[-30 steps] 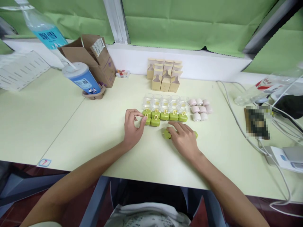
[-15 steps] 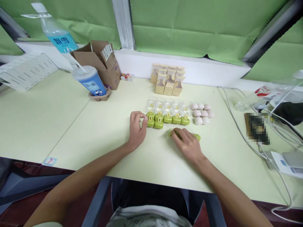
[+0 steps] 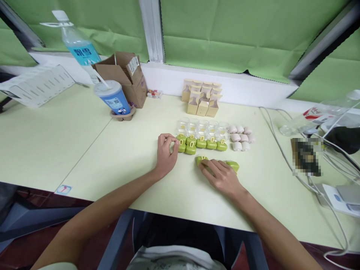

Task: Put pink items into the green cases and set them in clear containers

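Green cases (image 3: 201, 144) with pale yellow loops: seven grouped mid-counter between your hands' reach, five in the back row, two in front at its left end; more lie just ahead of you, under your right hand. Reading left to right along the counter (image 3: 132, 146): a row of white sheets (image 3: 46, 87) at the far edge, then a tall bottle (image 3: 84, 54) with a blue label, then a blue cup (image 3: 116, 100) with a straw, seated in a brown carrier (image 3: 123, 114). Open cardboard box (image 3: 137, 89) just behind the cup; small red-and-white packet (image 3: 154, 93) beside it. Your left hand (image 3: 166, 154) is at the left end of the two rows, thumb and forefinger brought together by the front case; can't tell whether they pinch it. Pale yellow boxes (image 3: 203, 102), tops open, stand near the wall; clear cups (image 3: 202, 129) lie in rows right behind the green ones. Your right hand (image 3: 221, 173) is palm down, fingers bent over the nearer green cases, one showing at each side; grip can't be told. Eight pale pink pieces (image 3: 243, 138) sit to the right, then white cables (image 3: 277, 138) and a clear bottle (image 3: 312, 115) with a red label.
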The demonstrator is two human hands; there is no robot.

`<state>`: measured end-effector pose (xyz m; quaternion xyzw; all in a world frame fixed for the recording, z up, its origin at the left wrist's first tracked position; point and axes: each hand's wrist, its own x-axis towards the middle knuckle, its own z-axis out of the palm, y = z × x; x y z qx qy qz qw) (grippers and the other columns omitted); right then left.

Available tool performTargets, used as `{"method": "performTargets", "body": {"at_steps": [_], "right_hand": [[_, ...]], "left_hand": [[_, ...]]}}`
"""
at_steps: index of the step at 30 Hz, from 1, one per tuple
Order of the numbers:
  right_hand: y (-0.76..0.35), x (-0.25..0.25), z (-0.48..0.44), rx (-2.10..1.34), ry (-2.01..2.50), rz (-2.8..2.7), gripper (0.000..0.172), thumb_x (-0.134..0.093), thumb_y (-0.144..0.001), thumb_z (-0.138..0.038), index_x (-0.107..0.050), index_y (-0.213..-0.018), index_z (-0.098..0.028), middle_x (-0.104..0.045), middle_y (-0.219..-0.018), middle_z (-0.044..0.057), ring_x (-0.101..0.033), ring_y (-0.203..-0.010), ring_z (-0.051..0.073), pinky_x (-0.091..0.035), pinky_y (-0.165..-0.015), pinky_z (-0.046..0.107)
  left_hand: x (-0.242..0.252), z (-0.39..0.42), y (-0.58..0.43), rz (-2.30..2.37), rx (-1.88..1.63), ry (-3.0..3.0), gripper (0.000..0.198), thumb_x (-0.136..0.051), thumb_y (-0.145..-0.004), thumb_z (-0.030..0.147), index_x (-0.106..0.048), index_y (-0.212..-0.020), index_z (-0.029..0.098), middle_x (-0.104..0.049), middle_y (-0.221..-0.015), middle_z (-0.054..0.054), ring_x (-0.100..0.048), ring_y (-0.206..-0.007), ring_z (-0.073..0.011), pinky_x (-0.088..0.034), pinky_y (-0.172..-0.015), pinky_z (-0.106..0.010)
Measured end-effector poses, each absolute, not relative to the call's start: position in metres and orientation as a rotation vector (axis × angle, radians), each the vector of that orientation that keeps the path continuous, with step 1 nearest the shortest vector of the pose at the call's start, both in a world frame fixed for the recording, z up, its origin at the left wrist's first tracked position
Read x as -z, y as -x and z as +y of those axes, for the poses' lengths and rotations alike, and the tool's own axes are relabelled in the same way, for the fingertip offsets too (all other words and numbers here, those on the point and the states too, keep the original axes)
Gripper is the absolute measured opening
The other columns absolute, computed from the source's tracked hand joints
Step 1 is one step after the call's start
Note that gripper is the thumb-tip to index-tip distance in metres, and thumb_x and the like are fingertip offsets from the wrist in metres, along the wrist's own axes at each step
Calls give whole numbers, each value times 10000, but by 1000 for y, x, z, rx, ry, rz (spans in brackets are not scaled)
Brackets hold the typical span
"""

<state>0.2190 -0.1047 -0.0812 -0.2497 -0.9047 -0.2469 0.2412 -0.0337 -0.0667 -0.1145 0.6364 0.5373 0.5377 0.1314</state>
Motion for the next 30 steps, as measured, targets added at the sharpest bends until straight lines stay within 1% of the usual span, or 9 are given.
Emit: {"method": "performTargets", "body": {"at_steps": [3,5,8,10,12,15,17,22,30], "right_hand": [[-218,84,-102,694,742,-2469,254,-608,-999,23,-734,-1117,-163,-797,-1080,94,-677,-862,188,-451,-686,350],[-217,85,-100,696,767,-2465,227,-639,-1011,-23,-732,-1167,-159,-796,-1114,107,-671,-902,208,-456,-750,374],[-214,85,-100,675,816,-2450,148,-698,-1047,-178,-736,-1189,-163,-795,-1116,113,-660,-929,231,-440,-808,407],[-212,85,-100,652,855,-2457,196,-705,-1061,-253,-737,-1225,-152,-791,-1124,125,-658,-940,241,-430,-819,415],[-212,85,-101,636,877,-2476,259,-693,-1070,-271,-729,-1284,-131,-786,-1153,143,-662,-958,250,-424,-827,419],[-211,87,-101,646,879,-2491,296,-663,-1078,-230,-712,-1342,-105,-780,-1212,166,-675,-976,256,-420,-839,425],[-210,89,-101,658,883,-2496,294,-643,-1082,-211,-713,-1343,-96,-774,-1255,183,-682,-980,258,-420,-841,425],[-209,93,-99,637,928,-2518,292,-616,-1102,-260,-726,-1319,-98,-736,-1359,233,-694,-1013,276,-423,-853,430],[-212,91,-97,631,947,-2460,223,-625,-1095,-251,-746,-1210,-104,-746,-1343,235,-711,-1040,284,-438,-938,453]], "left_hand": [[116,-65,34,1563,-1555,-1827,99,-573,-1072,315,-609,-1027,235,-594,-1114,-77,-585,-1130,-243,-516,-1002,-426],[117,-65,34,1571,-1542,-1810,45,-596,-1046,276,-597,-1052,232,-593,-1122,-73,-591,-1093,-229,-524,-967,-400],[119,-63,35,1574,-1527,-1788,60,-609,-1016,229,-590,-1072,226,-581,-1128,-61,-600,-1009,-200,-527,-926,-372],[119,-63,35,1574,-1511,-1773,75,-605,-1002,200,-587,-1070,225,-572,-1123,-51,-603,-968,-184,-527,-905,-360],[119,-63,35,1579,-1490,-1753,93,-598,-991,174,-586,-1067,227,-567,-1124,-44,-608,-948,-175,-528,-881,-348],[120,-63,34,1587,-1463,-1724,119,-587,-980,149,-588,-1068,229,-562,-1138,-42,-616,-930,-166,-527,-853,-338],[120,-63,34,1592,-1454,-1712,128,-581,-972,136,-590,-1061,228,-560,-1137,-41,-615,-907,-161,-527,-850,-340],[120,-61,35,1601,-1450,-1687,142,-584,-959,126,-600,-1057,227,-561,-1133,-37,-615,-883,-157,-528,-848,-343],[121,-61,35,1604,-1442,-1685,127,-577,-961,135,-605,-1049,222,-553,-1126,-35,-617,-890,-155,-525,-854,-341]]}}
